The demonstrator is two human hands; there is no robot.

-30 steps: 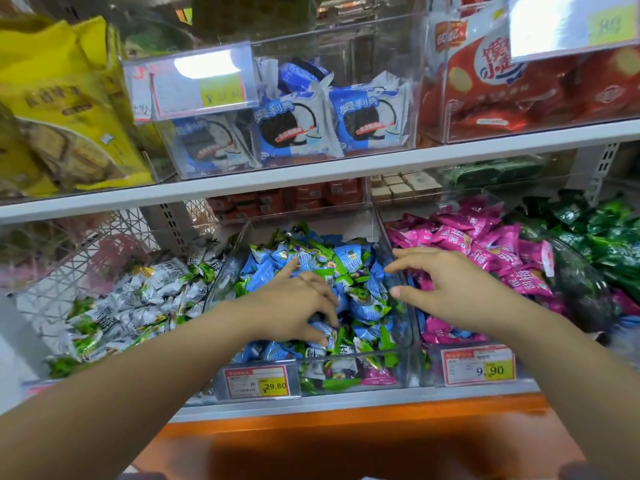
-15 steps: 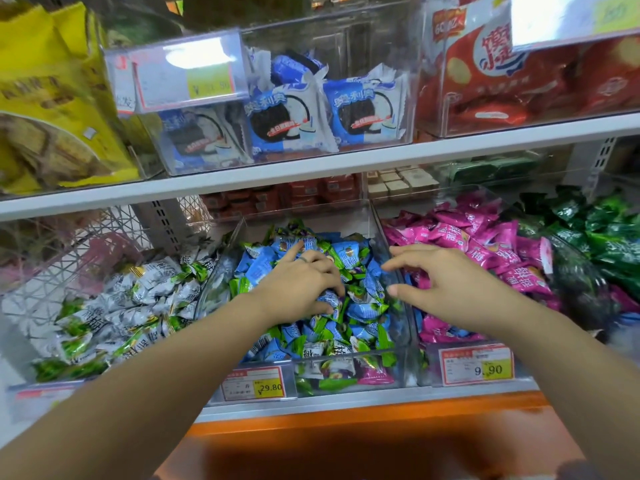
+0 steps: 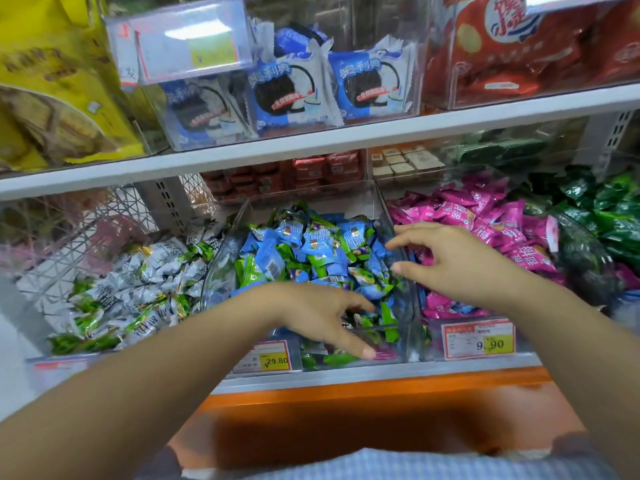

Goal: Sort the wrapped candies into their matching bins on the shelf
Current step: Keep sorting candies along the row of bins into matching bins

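Note:
A clear middle bin (image 3: 221,268) on the lower shelf holds mixed blue and green wrapped candies (image 3: 311,247). One pink candy (image 3: 385,354) lies at its front, against the clear wall. My left hand (image 3: 318,313) reaches down into the front of this bin. Its fingers are stretched out, one fingertip beside the pink candy, and it grips nothing that I can see. My right hand (image 3: 460,261) hovers with fingers spread over the divider between the middle bin and the bin of pink candies (image 3: 485,216).
White-and-green candies (image 3: 138,292) fill the bin on the left, dark green candies (image 3: 609,213) the one on the right. Price tags (image 3: 479,341) hang on the bin fronts. An upper shelf (image 3: 346,140) with cookie packs overhangs the bins.
My left hand has slid from the middle of the blue pile down to the bin's front, near the pink candy. My right hand has stayed over the divider.

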